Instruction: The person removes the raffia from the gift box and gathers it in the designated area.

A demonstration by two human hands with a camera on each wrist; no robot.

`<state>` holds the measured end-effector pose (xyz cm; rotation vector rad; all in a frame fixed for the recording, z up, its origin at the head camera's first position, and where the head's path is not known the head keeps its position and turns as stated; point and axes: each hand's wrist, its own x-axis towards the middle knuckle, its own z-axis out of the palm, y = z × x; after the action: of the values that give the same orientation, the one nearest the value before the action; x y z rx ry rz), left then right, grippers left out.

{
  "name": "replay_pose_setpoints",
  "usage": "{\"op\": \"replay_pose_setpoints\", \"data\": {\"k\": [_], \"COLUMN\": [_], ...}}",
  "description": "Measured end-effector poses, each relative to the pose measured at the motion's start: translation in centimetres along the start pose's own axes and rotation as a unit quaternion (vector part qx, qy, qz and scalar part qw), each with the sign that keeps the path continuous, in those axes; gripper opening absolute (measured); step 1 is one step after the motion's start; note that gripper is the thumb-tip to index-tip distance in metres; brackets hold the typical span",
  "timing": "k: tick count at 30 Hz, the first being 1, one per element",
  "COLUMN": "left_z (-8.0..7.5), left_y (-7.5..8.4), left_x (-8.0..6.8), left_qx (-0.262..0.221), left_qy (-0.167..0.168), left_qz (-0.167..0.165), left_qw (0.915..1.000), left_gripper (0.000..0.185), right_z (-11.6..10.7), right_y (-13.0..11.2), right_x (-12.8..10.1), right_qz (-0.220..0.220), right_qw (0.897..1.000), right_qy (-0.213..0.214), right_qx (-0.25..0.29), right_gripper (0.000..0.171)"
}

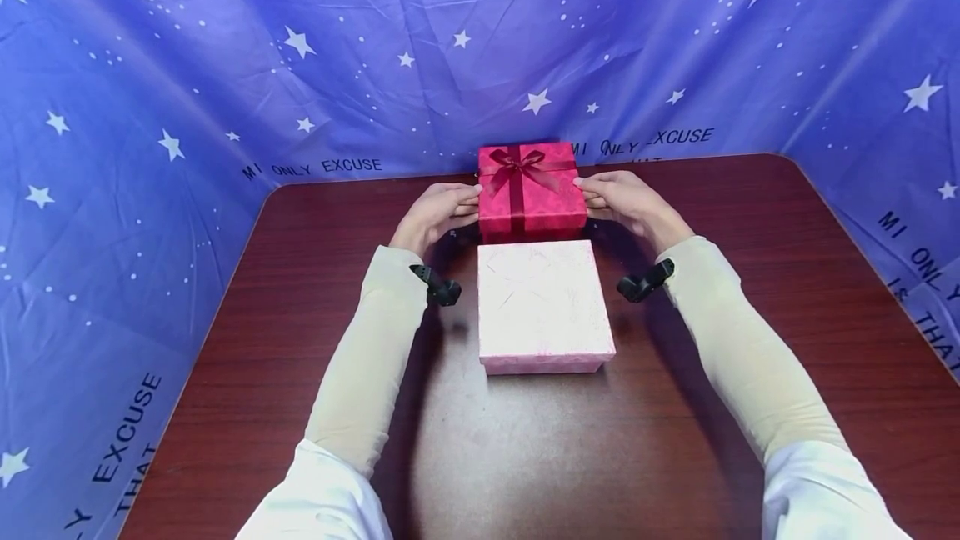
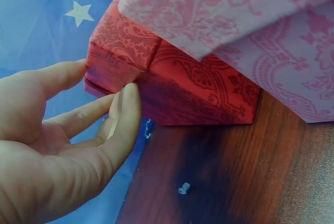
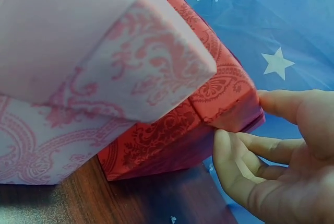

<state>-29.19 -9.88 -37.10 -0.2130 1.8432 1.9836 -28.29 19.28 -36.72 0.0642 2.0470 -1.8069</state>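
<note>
A red gift box (image 1: 498, 234) with a dark red ribbon bow (image 1: 517, 163) on its lid (image 1: 551, 200) stands at the far side of the table. My left hand (image 1: 438, 213) grips the lid's left side, with thumb and finger apart along its edge in the left wrist view. On the opposite side, my right hand (image 1: 630, 200) holds the lid in the same way. The lid sits over the box body (image 2: 203, 98). Nearer to me is a pale pink patterned box (image 1: 543, 298) with its lid on, between my forearms and touched by neither hand.
The dark wooden table (image 1: 300, 273) meets a blue star-printed cloth (image 1: 360, 90) at its back and sides. Small whitish scraps (image 2: 183, 188) lie on the wood near the red box. A black wrist strap mount (image 1: 437, 286) juts inward from the left sleeve.
</note>
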Motion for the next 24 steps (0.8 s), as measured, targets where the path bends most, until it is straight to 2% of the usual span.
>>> {"op": "replay_pose_setpoints", "data": {"k": [9,19,24], "left_z": [0.1,0.2,0.3], "left_y": [0.6,1.4,1.8], "left_x": [-0.1,-0.4,-0.6], "left_qx": [0.002,0.019,0.023], "left_qy": [0.001,0.0,-0.002], "left_qz": [0.0,0.001,0.009], "left_qw": [1.0,0.9998,0.9997], "left_gripper": [0.026,0.035,0.037], "right_z": [-0.1,-0.1,-0.1], "right_y": [-0.6,-1.2,-1.6], "right_x": [-0.4,-0.4,-0.7], "right_qz": [-0.012,-0.012,-0.016], "right_qw": [1.0,1.0,1.0], "right_qy": [0.001,0.003,0.01], "right_qx": [0.016,0.017,0.022], "right_gripper": [0.029,0.033,0.028]}}
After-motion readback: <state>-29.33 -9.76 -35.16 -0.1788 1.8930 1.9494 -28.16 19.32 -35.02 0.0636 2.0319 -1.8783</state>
